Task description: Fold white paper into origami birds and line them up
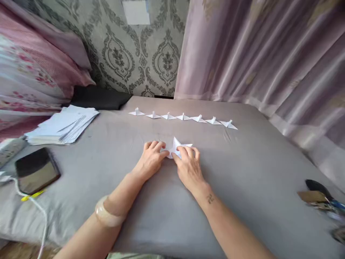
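A piece of folded white paper (pixel 175 144) with pointed corners lies between my two hands at the middle of the grey-covered surface (pixel 167 205). My left hand (pixel 152 157) pinches its left end between thumb and fingers. On its right side, my right hand (pixel 188 163) presses the paper with thumb and curled fingertips. One point of the paper stands up and another sticks out to the right; the fingers hide the rest. Beyond my hands, several small folded paper figures (pixel 183 117) with spread wings stand in a row.
A stack of white paper (pixel 60 127) sits at the left, in front of a black flat item (pixel 99 98). Nearer are a phone (pixel 37 171) and a white cable (pixel 40 208). Keys and small items (pixel 318 198) lie at the right edge. Curtains (pixel 229 54) hang behind.
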A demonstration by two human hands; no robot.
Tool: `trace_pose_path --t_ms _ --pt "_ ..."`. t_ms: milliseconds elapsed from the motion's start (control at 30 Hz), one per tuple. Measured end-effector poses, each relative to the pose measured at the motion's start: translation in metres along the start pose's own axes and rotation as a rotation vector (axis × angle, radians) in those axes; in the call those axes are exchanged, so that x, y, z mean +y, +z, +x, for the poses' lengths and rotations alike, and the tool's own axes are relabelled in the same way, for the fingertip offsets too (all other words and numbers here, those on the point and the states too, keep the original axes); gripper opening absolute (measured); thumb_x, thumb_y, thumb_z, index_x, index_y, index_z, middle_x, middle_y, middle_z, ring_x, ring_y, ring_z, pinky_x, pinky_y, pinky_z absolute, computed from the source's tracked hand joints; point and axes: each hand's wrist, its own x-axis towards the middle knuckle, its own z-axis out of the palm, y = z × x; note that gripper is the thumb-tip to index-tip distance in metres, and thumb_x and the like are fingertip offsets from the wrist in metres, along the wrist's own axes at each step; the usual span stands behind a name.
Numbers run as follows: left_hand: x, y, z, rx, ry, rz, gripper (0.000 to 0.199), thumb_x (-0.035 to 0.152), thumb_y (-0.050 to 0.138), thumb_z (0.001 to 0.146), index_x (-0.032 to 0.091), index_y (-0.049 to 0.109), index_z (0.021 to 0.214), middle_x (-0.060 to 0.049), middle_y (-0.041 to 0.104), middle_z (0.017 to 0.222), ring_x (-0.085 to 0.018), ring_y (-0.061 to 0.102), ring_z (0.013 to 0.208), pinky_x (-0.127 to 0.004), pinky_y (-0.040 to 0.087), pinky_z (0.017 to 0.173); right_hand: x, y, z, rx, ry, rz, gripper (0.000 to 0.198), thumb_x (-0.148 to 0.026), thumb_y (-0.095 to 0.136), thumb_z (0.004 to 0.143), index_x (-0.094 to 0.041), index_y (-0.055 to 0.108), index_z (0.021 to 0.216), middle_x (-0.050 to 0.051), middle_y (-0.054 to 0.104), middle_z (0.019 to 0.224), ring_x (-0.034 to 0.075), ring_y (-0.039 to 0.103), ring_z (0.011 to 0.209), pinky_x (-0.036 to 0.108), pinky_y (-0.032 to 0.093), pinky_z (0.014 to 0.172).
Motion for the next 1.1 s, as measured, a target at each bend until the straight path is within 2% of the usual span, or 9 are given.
trace_pose_path --t_ms 167,267,367,500,633,733,900,1100 --pt "0.002 -0.005 0.000 -0.082 0.013 -0.051 0.029 0.010 0.044 0.089 0.023 0.069 0.097 -0.007 0.059 0.097 -0.021 0.050 0.089 -0.037 0.032 0.079 0.005 -0.010 -0.001 -0.070 -0.005 0.037 0.031 -0.006 0.048 0.082 -0.020 0.066 0.103 0.008 0.060 0.112 0.023 0.047 0.109 0.049 0.019 0.106" --pt "0.004 -0.007 0.001 -0.095 -0.006 -0.048 0.028 0.012 0.043 0.090 0.021 0.069 0.092 -0.006 0.060 0.091 -0.020 0.050 0.083 -0.036 0.031 0.076 0.005 -0.013 -0.002 -0.054 0.039 0.074 0.021 -0.017 0.056 0.080 -0.020 0.067 0.098 0.008 0.061 0.111 0.024 0.048 0.111 0.051 0.012 0.110" --pt "0.007 -0.011 0.002 -0.130 -0.019 -0.045 0.029 0.018 0.041 0.094 0.019 0.069 0.088 -0.006 0.061 0.088 -0.020 0.051 0.081 -0.036 0.030 0.074 0.001 -0.011 -0.001 -0.036 0.049 0.095 0.018 -0.025 0.057 0.084 -0.021 0.067 0.098 0.007 0.062 0.109 0.023 0.049 0.110 0.050 0.012 0.110" --pt "0.006 -0.019 0.001 -0.225 -0.063 -0.077 0.029 0.023 0.043 0.094 0.021 0.071 0.088 -0.006 0.062 0.083 -0.020 0.053 0.079 -0.036 0.028 0.073 -0.006 -0.007 0.003 -0.051 0.018 0.076 0.020 -0.020 0.049 0.091 -0.023 0.068 0.099 0.005 0.064 0.100 0.019 0.053 0.103 0.049 0.012 0.110" --pt "-0.006 -0.025 -0.002 -0.294 -0.144 -0.153 0.023 0.023 0.051 0.089 0.022 0.072 0.081 -0.005 0.063 0.082 -0.019 0.055 0.079 -0.035 0.028 0.074 -0.011 -0.008 0.006 -0.053 -0.007 0.025 0.023 -0.015 0.048 0.092 -0.022 0.068 0.098 0.004 0.065 0.095 0.018 0.054 0.099 0.050 0.007 0.111" --pt "-0.014 -0.027 -0.003 -0.288 -0.197 -0.227 0.020 0.022 0.053 0.088 0.022 0.071 0.080 -0.004 0.065 0.084 -0.019 0.057 0.081 -0.034 0.028 0.075 -0.013 -0.008 0.007 -0.071 -0.022 0.003 0.021 -0.017 0.049 0.092 -0.020 0.069 0.092 0.004 0.065 0.091 0.018 0.054 0.095 0.047 0.013 0.108" --pt "-0.013 -0.022 -0.002 -0.230 -0.209 -0.309 0.018 0.023 0.053 0.088 0.024 0.071 0.091 -0.003 0.066 0.088 -0.018 0.059 0.084 -0.034 0.028 0.077 -0.013 -0.006 0.009 -0.077 -0.011 0.021 0.022 -0.017 0.048 0.093 -0.021 0.070 0.089 0.003 0.065 0.084 0.017 0.054 0.088 0.041 0.021 0.102" --pt "-0.006 -0.018 0.001 -0.257 -0.286 -0.323 0.019 0.027 0.053 0.088 0.023 0.071 0.081 -0.002 0.066 0.085 -0.018 0.059 0.082 -0.035 0.028 0.077 -0.012 -0.010 0.015 -0.125 0.032 0.073 0.022 -0.022 0.051 0.093 -0.020 0.071 0.084 0.003 0.065 0.082 0.017 0.054 0.086 0.037 0.023 0.097"
